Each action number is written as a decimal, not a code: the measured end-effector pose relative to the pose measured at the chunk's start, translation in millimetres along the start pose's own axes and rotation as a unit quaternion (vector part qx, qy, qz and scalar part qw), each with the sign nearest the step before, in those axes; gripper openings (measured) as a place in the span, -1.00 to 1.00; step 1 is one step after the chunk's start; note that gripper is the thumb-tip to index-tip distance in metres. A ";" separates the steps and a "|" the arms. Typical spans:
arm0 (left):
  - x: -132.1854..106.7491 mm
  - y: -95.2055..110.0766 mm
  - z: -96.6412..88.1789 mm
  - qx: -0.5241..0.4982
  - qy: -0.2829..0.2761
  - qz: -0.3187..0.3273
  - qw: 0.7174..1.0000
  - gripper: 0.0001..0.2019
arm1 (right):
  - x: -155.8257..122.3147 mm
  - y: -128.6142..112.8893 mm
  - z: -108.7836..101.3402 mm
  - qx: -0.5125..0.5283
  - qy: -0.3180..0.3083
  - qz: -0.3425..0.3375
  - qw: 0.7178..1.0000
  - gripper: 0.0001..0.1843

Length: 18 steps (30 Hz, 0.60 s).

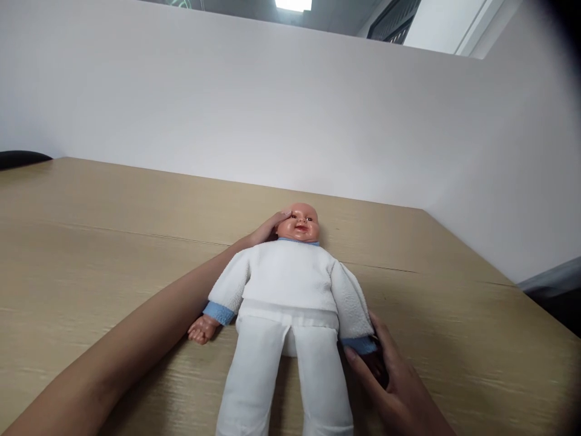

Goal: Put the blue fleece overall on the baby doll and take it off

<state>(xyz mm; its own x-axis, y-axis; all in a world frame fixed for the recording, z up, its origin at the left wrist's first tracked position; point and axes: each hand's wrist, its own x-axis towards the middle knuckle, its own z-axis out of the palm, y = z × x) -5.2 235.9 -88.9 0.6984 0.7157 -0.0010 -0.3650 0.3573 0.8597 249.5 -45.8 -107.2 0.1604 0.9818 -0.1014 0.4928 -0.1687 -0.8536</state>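
Note:
A baby doll (290, 278) lies on its back on the wooden table, its head away from me. It wears a white fleece top with blue collar and cuffs, and white trousers; its feet are out of view. My left hand (269, 229) cups the left side of the doll's bald head, closed against it, with fingertips near one eye and the rest partly hidden. Down at the doll's sleeve on the right, my right hand (393, 372) is closed around the blue cuff (359, 345), thumb on the near side. The doll's hand there is mostly hidden.
The tabletop (113, 242) has thin seams running across it. Behind it rises a white wall (254, 103) with an opening above. A dark object (22, 158) shows past the table's far left edge, and another dark shape (556, 290) past the right edge.

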 end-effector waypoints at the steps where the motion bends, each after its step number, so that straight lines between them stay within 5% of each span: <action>1: 0.1 -0.1 -0.1 0.002 0.005 0.004 1.000 -0.45 | -0.2 -2.4 -0.2 0.000 -0.004 -0.001 1.000 -0.01; 18: -5.2 6.2 9.7 0.020 0.027 -0.021 0.999 -0.47 | -0.3 -19.5 -2.9 0.002 -0.025 -0.057 0.998 -0.20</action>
<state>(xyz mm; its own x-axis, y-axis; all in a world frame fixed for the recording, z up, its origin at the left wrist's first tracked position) -5.2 228.5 -78.6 0.6780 0.7323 -0.0638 -0.3108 0.3643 0.8779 242.3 -43.0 -89.1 0.0609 0.9977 -0.0297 0.5020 -0.0563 -0.8631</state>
